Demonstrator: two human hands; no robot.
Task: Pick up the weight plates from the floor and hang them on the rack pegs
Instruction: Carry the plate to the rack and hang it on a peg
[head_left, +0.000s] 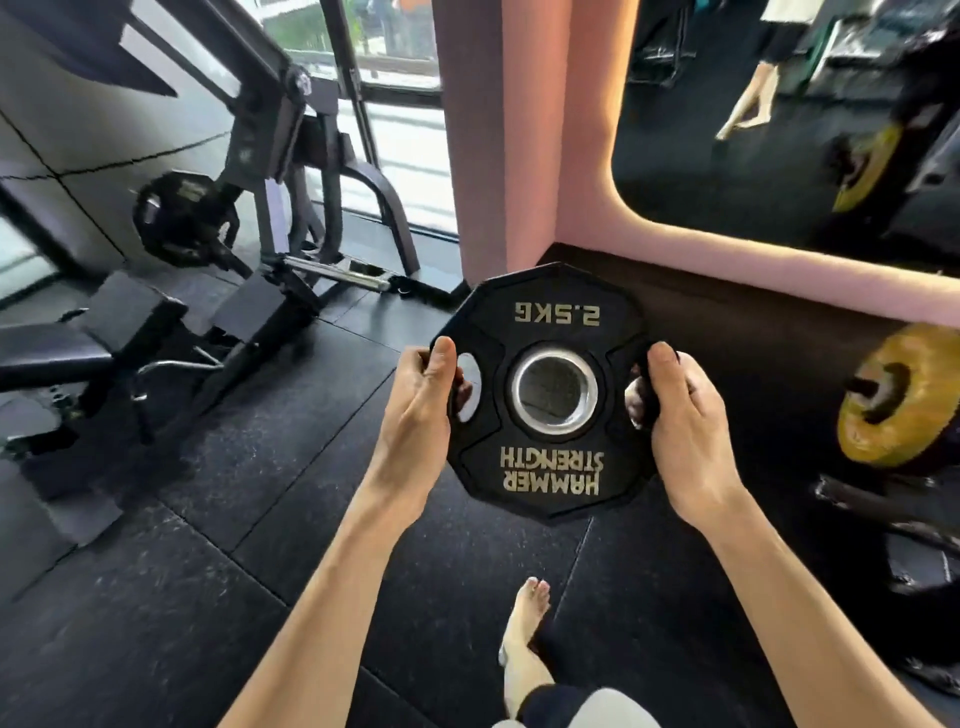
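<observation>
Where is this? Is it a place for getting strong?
Yes, it looks like a gym. Both hands hold a black weight plate marked 2.5KG, a yellow plate hangs on a rack peg at the right, and an exercise machine stands on the black rubber floor.

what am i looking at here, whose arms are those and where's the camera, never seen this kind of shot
There is no robot here, only a person in a gym. The one picture comes from a camera worn on their head, looking forward and down, so the arms are their own. The left hand and right hand grip opposite edges of a black plate marked 2.5KG, fingers hooked through its grip holes, held above the black floor. A yellow plate already hangs on a peg at right. A bench stands at left.
</observation>
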